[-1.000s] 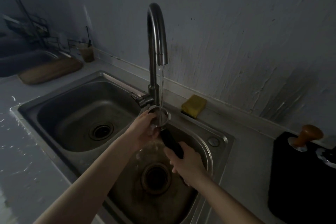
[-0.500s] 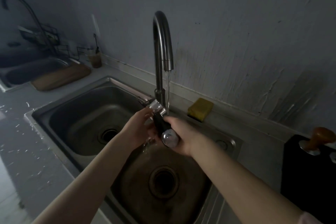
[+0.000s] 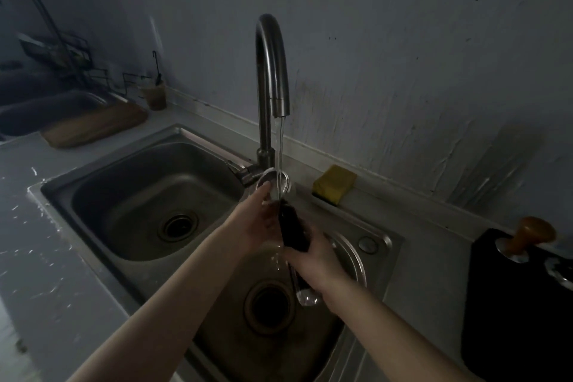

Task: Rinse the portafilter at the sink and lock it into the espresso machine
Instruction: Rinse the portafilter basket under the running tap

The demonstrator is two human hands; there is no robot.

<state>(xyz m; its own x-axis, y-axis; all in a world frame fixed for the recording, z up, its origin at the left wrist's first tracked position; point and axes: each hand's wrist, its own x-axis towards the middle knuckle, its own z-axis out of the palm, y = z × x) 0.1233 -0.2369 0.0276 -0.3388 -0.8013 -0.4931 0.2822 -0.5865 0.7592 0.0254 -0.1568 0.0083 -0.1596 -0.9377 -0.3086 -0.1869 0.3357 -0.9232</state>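
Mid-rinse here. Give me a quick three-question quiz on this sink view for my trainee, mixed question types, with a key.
1. True or false: water from the tap is running into the metal basket of the portafilter.
2. Which hand holds the portafilter's black handle: A) left hand, B) right hand, C) neither?
3. Fill in: the yellow sponge sits on the sink ledge to the ______ of the tap.

Key: 1 true. 2 B; the left hand's fingers are at the basket rim. 3 right.
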